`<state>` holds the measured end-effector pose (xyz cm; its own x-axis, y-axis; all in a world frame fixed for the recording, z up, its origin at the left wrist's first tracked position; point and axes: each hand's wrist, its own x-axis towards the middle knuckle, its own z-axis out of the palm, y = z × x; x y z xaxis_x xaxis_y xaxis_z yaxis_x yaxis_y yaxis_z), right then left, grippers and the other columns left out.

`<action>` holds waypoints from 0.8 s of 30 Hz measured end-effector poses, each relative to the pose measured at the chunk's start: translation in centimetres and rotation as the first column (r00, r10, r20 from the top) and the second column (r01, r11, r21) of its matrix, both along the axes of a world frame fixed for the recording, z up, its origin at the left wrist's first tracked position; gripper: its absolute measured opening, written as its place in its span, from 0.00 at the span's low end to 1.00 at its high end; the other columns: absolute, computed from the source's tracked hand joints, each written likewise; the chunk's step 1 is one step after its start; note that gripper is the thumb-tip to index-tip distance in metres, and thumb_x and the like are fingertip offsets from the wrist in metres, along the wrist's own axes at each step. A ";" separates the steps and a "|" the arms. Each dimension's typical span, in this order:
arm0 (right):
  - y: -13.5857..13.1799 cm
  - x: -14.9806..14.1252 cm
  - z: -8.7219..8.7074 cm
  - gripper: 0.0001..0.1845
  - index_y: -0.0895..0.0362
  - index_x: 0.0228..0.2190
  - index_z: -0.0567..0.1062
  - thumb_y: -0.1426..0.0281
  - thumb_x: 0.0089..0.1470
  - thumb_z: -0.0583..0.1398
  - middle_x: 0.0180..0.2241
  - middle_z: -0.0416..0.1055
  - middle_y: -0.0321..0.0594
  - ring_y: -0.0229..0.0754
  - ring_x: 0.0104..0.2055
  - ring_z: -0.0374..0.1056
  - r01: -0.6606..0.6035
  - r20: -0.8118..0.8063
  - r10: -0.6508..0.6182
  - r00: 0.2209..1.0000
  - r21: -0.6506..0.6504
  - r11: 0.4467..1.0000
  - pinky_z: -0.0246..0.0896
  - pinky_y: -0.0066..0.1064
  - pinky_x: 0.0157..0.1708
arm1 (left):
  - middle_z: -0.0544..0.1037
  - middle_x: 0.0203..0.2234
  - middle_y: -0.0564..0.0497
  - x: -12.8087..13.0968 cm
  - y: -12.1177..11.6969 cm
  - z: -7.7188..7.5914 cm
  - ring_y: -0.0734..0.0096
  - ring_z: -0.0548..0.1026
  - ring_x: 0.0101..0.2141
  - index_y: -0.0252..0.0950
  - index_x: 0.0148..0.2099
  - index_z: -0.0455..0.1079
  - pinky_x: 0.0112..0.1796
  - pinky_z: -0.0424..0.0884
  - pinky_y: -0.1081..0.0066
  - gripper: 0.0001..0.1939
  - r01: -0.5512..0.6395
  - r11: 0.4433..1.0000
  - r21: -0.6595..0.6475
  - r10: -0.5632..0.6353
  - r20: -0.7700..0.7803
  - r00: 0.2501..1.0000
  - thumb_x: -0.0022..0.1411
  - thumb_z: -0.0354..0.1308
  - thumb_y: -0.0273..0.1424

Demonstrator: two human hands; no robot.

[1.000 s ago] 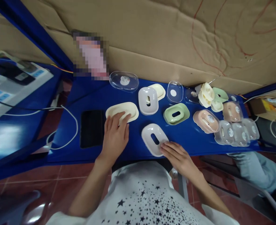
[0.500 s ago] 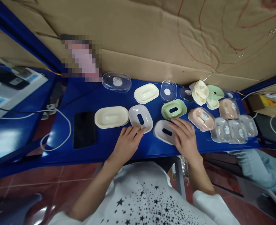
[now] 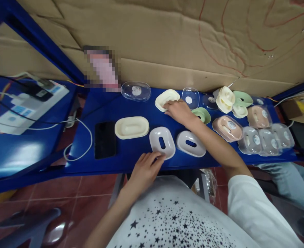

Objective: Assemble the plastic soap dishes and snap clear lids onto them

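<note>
My left hand (image 3: pixel 147 168) pinches the near rim of a pale lilac-white oval plastic dish (image 3: pixel 155 139) with a dark slot in its floor. My right hand (image 3: pixel 180 111) reaches across to the back, its fingers closed at the near right edge of a cream oval dish (image 3: pixel 164 94), partly covering it. Under my right forearm sits a similar pale slotted dish (image 3: pixel 184 146). A green slotted dish (image 3: pixel 205 115) is half hidden behind my right wrist. To the left lies a deeper cream oval dish (image 3: pixel 131 128).
Clear lids (image 3: pixel 135 91) lie along the cardboard wall. At right are peach boxes with clear lids (image 3: pixel 228 128), clear-lidded pale boxes (image 3: pixel 250 140) and stacked cream pieces (image 3: pixel 225 99). A black phone (image 3: pixel 104 140), a white cable (image 3: pixel 90 137) and a power strip (image 3: pixel 25 115) are at left.
My right hand has left the pale slotted dish and moved back and left onto the cream dish. My left hand has drawn its slotted dish slightly toward me.
</note>
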<state>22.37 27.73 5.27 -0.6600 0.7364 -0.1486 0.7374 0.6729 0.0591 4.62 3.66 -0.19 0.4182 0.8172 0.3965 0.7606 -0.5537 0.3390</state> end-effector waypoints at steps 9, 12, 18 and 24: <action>-10.2 6.1 3.8 0.12 0.53 0.56 0.75 0.68 0.75 0.58 0.56 0.79 0.44 0.45 0.57 0.77 -0.118 -0.656 0.061 0.752 -0.043 0.992 0.74 0.39 0.57 | 0.82 0.43 0.44 1.8 0.7 -0.9 0.63 0.82 0.40 0.35 0.59 0.76 0.40 0.79 0.65 0.13 -0.196 0.976 0.090 0.190 0.073 0.979 0.75 0.62 0.29; -17.6 9.0 3.6 0.16 0.50 0.58 0.73 0.72 0.71 0.61 0.52 0.80 0.40 0.41 0.55 0.78 -0.171 -0.737 0.020 0.675 -0.131 0.977 0.77 0.35 0.55 | 0.82 0.48 0.42 1.0 1.3 -1.2 0.64 0.82 0.37 0.36 0.61 0.75 0.38 0.79 0.65 0.16 -0.275 0.959 0.064 0.273 0.040 0.961 0.75 0.62 0.32; -26.0 10.5 -0.7 0.10 0.53 0.48 0.77 0.64 0.68 0.62 0.46 0.80 0.45 0.45 0.46 0.77 -0.063 -0.720 -0.066 0.691 -0.150 0.987 0.79 0.39 0.44 | 0.80 0.50 0.46 -0.7 1.8 -0.4 0.71 0.81 0.39 0.40 0.56 0.78 0.40 0.79 0.71 0.12 -0.312 0.949 -0.048 0.310 0.325 0.893 0.72 0.65 0.26; -22.5 9.2 -3.0 0.08 0.54 0.46 0.80 0.64 0.70 0.64 0.52 0.81 0.44 0.47 0.50 0.76 -0.154 -0.521 0.147 0.841 0.029 0.988 0.77 0.42 0.49 | 0.79 0.47 0.50 -1.4 1.6 3.1 0.74 0.80 0.38 0.41 0.54 0.78 0.41 0.79 0.72 0.16 -0.352 0.935 0.026 0.299 0.472 0.829 0.67 0.70 0.22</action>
